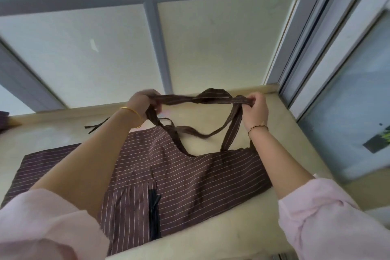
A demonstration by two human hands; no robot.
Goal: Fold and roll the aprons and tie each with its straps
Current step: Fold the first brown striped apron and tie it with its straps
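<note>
A brown apron with thin white stripes [190,177] lies spread flat on a pale counter [211,236], its pocket with a dark zipper [154,213] near me. Its neck strap [190,99] is lifted off the counter and stretched sideways between my hands. My left hand [145,102] grips the strap's left end. My right hand [255,107] pinches the right end. A thin waist strap [190,131] lies loose under the lifted loop, and another strap end [95,127] trails at the far left.
A frosted partition with grey bars [152,34] rises behind the counter. A window frame [316,38] stands on the right, close to my right hand. More dark striped fabric [4,120] shows at the far left edge.
</note>
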